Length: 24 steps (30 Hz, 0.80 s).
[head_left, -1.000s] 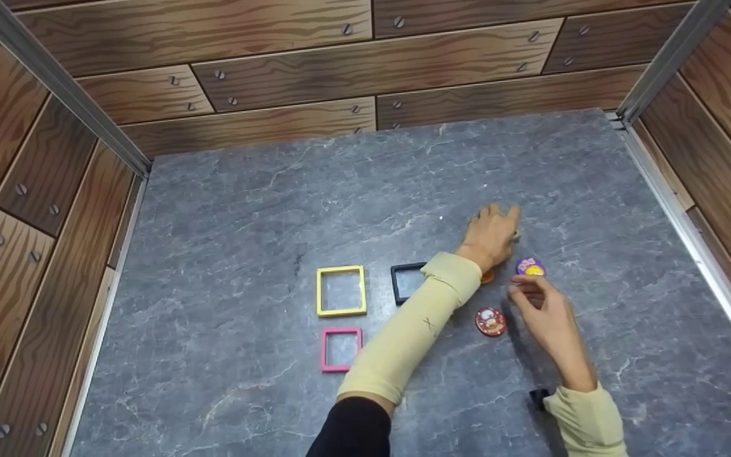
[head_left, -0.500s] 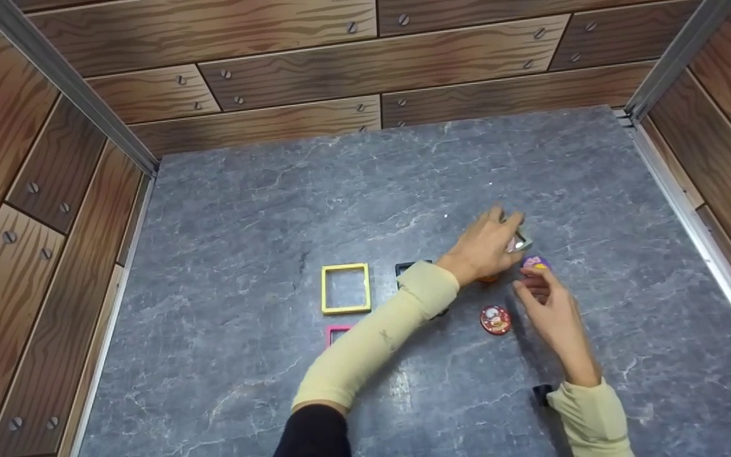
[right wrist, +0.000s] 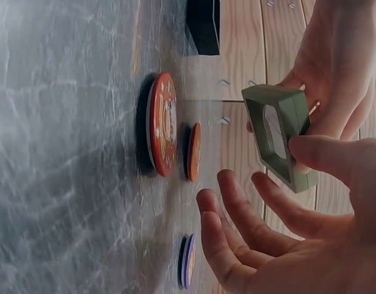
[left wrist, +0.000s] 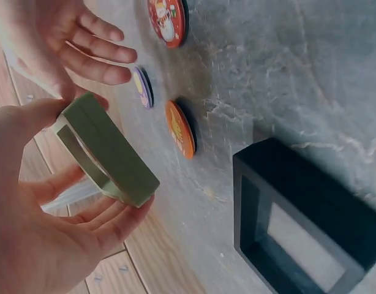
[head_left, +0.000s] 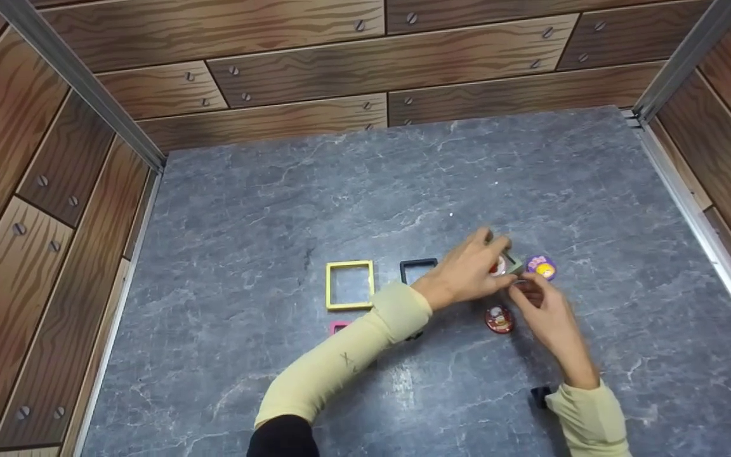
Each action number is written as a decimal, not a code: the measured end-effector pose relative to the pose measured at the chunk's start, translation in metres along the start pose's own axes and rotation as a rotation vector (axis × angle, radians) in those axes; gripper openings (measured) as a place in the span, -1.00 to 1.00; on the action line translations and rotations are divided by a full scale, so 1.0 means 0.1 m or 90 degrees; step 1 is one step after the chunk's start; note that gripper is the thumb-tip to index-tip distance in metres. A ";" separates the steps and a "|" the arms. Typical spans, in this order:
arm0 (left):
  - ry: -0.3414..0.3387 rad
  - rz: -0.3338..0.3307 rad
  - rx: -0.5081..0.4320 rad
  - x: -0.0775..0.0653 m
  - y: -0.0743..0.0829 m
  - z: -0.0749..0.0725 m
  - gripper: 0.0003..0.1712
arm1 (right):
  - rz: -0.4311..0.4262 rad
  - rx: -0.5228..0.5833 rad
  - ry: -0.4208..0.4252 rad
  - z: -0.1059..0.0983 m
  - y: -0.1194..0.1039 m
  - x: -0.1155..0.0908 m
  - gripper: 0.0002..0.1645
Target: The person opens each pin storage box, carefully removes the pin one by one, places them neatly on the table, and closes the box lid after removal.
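Observation:
My left hand [head_left: 467,270] grips a small olive-green square frame [left wrist: 111,150] by its edges, raised above the table. Something round with red and white on it shows inside the frame in the head view. The right hand [head_left: 551,314] meets it from the other side: its thumb lies at the frame's edge in the right wrist view, the other fingers loosely spread. Around the hands lie a red round badge [head_left: 499,319], a purple one [head_left: 541,268] and an orange one [left wrist: 180,129], which the left hand covers in the head view.
Left of the hands lie a yellow square frame [head_left: 349,308], a black frame [left wrist: 304,214] and a pink frame [head_left: 339,327], mostly under the left sleeve. Wood-patterned walls [head_left: 296,76] enclose the grey marbled table [head_left: 315,190] at the back and both sides.
My left hand has brought the green frame from farther back down toward the right hand, the forearm swinging left over the pink frame. The right hand has stayed nearly in place.

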<state>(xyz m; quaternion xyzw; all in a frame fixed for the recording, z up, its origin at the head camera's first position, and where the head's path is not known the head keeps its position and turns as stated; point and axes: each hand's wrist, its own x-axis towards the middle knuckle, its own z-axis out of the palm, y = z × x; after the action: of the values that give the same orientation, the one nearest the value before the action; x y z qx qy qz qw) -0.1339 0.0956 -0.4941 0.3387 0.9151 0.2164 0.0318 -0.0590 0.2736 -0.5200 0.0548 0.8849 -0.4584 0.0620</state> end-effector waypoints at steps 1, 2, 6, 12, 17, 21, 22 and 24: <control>-0.001 -0.003 -0.006 -0.02 -0.01 0.00 -0.43 | -0.002 0.000 -0.002 0.01 0.00 0.00 -0.49; -0.004 -0.008 -0.014 -0.05 -0.02 0.00 -0.42 | -0.004 0.001 -0.005 0.02 0.01 -0.01 -0.50; -0.017 -0.033 -0.052 -0.14 -0.05 -0.01 -0.39 | -0.011 0.015 -0.022 0.05 0.02 -0.03 -0.52; -0.043 -0.081 -0.129 -0.25 -0.09 -0.04 -0.34 | -0.030 0.062 -0.044 0.08 0.00 -0.05 -0.55; -0.045 -0.092 -0.195 -0.33 -0.11 -0.08 -0.34 | -0.021 0.090 -0.073 0.08 -0.02 -0.05 -0.52; -0.037 -0.087 -0.222 -0.40 -0.13 -0.08 -0.34 | 0.001 0.116 -0.117 0.08 -0.03 -0.06 -0.47; -0.035 -0.089 -0.226 -0.41 -0.13 -0.08 -0.33 | 0.003 0.125 -0.125 0.08 -0.03 -0.06 -0.45; -0.031 -0.089 -0.227 -0.44 -0.14 -0.07 -0.33 | 0.006 0.152 -0.140 0.09 -0.04 -0.06 -0.42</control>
<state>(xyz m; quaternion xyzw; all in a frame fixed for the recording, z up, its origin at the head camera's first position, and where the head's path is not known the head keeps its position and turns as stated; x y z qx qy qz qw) -0.1096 0.0561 -0.4978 0.2685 0.8826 0.3640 0.1285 -0.0527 0.2637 -0.5212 0.0153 0.8116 -0.5633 0.1540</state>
